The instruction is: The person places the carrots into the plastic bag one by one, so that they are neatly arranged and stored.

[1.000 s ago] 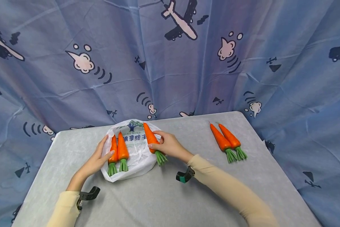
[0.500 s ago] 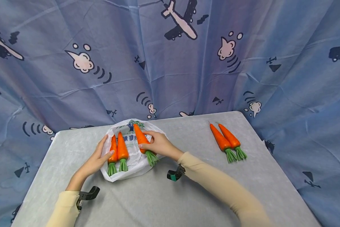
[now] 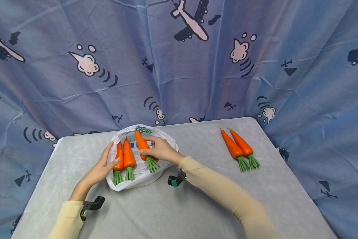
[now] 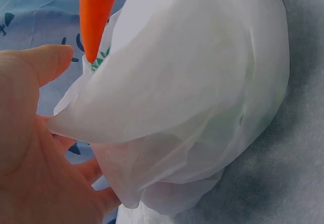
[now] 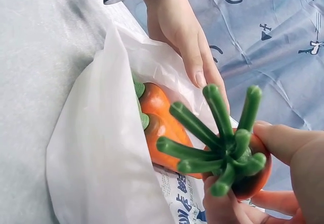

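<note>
A white plastic bag (image 3: 147,178) with printing inside lies on the table with its mouth spread wide. Two orange carrots, a left one (image 3: 119,156) and a right one (image 3: 128,154), lie side by side in it, green stems toward me. My left hand (image 3: 98,171) touches the bag's left side, fingers extended against the plastic (image 4: 192,82) and thumb apart from it. Over the bag's right half, my right hand (image 3: 164,151) pinches a third carrot (image 3: 140,141) between thumb and fingers. Its cut green stems (image 5: 230,158) face the right wrist camera.
Two more carrots, a near one (image 3: 232,146) and a far one (image 3: 244,144), lie together on the right of the grey table (image 3: 202,205). A blue patterned curtain (image 3: 179,66) hangs behind the table's back edge.
My right hand has carried its carrot leftward, from the bag's right edge to over its inside, closer to the two carrots there. My left hand stays in place.
</note>
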Available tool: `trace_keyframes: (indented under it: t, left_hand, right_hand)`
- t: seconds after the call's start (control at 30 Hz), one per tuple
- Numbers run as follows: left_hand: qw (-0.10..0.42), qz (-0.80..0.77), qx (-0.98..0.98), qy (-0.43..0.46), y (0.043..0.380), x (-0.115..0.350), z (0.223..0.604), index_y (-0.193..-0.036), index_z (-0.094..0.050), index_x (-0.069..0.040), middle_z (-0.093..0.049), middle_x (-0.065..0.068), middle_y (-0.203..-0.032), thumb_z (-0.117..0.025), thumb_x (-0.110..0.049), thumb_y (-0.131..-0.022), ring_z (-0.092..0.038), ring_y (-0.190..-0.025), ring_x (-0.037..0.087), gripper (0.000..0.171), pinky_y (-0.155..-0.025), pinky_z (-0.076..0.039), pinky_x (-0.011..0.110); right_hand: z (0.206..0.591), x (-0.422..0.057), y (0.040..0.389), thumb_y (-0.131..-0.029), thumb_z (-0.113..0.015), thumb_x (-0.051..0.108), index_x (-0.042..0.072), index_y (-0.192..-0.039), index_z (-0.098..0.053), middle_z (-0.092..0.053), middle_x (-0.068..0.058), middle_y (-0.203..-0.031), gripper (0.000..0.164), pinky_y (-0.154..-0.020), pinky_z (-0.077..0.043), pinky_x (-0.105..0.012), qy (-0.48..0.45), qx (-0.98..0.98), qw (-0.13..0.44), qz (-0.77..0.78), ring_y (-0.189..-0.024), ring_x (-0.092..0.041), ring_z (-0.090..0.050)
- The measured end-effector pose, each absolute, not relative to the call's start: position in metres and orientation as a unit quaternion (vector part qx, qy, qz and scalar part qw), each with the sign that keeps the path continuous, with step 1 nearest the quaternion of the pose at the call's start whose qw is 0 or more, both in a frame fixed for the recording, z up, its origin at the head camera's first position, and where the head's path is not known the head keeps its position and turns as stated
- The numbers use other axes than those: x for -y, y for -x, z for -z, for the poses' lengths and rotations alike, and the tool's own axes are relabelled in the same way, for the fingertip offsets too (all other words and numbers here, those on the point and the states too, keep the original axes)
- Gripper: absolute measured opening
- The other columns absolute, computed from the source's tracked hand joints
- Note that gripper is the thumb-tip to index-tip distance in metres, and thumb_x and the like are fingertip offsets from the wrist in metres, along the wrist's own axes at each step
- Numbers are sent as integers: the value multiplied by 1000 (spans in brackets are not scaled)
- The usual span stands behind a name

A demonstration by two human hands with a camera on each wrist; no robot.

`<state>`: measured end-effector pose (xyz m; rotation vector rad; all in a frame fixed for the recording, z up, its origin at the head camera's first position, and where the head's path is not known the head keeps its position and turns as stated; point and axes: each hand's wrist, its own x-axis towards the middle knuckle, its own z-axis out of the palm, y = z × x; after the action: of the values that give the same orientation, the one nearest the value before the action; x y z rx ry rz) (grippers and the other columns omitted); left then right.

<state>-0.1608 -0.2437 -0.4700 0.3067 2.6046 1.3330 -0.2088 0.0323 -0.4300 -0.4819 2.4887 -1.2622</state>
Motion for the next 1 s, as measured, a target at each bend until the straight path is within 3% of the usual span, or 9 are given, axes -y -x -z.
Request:
trace_keyframes:
  t: [0.77,1.0]
  left_hand:
    - [99,-448,-882,-105,161,244,469,-160,6,-18,4,26,-165,-54,-30,-101,-3,-149,53,85,-113,-9,77]
    - [85,-452,-881,-111,160,243,470,-160,3,-12,1,29,-164,-54,-28,-102,-3,-150,52,83,-116,-7,74]
  right_hand:
    - [432,-16,197,-86,-75,37,14,-143,-53,-50,3,-53,65,-42,-45,-23,183,-862,171,440,-40,-9,-49]
    - [436,-6,209,-87,-75,36,11,-142,-54,-50,4,-51,64,-48,-54,-32,166,-860,166,452,-40,-7,-49]
